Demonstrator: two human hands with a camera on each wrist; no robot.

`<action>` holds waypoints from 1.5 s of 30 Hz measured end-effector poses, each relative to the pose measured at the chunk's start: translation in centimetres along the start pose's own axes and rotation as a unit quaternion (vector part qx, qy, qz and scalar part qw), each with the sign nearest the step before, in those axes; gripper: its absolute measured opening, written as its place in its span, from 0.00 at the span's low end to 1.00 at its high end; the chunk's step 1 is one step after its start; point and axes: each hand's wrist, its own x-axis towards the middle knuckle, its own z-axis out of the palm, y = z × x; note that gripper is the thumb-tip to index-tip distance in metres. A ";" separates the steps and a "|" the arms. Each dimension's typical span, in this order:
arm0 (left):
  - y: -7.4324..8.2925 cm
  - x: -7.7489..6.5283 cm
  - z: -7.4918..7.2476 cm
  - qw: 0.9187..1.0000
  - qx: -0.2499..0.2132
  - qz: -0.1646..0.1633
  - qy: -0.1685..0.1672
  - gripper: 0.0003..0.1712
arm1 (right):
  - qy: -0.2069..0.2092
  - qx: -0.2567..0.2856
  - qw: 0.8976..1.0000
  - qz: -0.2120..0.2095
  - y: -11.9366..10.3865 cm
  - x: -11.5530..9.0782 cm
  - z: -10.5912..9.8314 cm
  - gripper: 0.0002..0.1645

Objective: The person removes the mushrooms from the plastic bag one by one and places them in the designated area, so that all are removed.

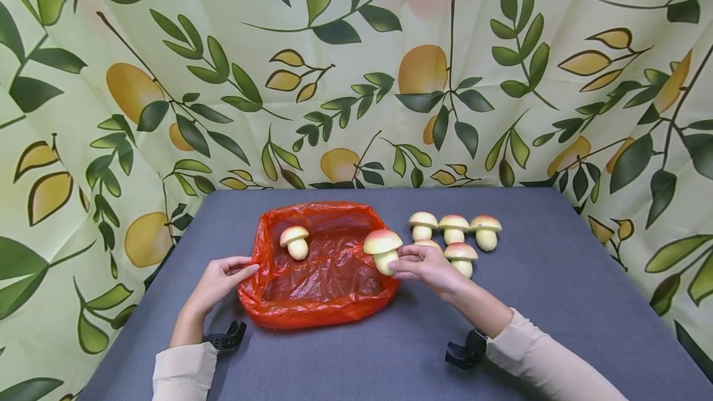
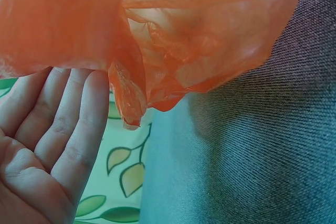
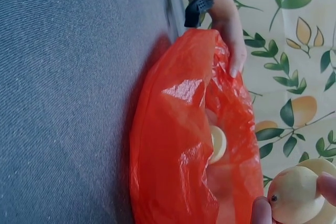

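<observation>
A red plastic bag stands with its mouth spread wide. My left hand pinches its left rim; in the left wrist view the fingers extend beneath the hanging plastic. One toy mushroom with a reddish-yellow cap lies inside the bag. With thumb and fingertips, my right hand holds another toy mushroom by its stem over the bag's right rim, cap upward. The right wrist view shows this mushroom's pale stem end between the fingertips.
Several more toy mushrooms stand grouped to the right of the bag, partly behind my right hand. A grey cloth covers the table. Behind it hangs a leaf-patterned curtain. Black wrist straps are on both forearms.
</observation>
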 end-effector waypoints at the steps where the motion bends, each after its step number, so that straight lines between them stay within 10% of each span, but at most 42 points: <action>1: 0.0 0.0 0.0 1.000 0.000 0.001 0.000 0.23 | 0.002 0.000 1.000 0.000 0.0 0.0 -0.1 0.32; 35: -0.2 0.1 0.0 1.000 -0.006 0.001 0.001 0.23 | 0.018 -0.022 0.999 0.016 1.4 -2.4 -3.5 0.38; 45: -0.2 0.1 0.0 1.000 -0.001 -0.002 0.002 0.23 | 0.030 -0.003 1.000 0.005 1.4 -3.0 -4.7 0.25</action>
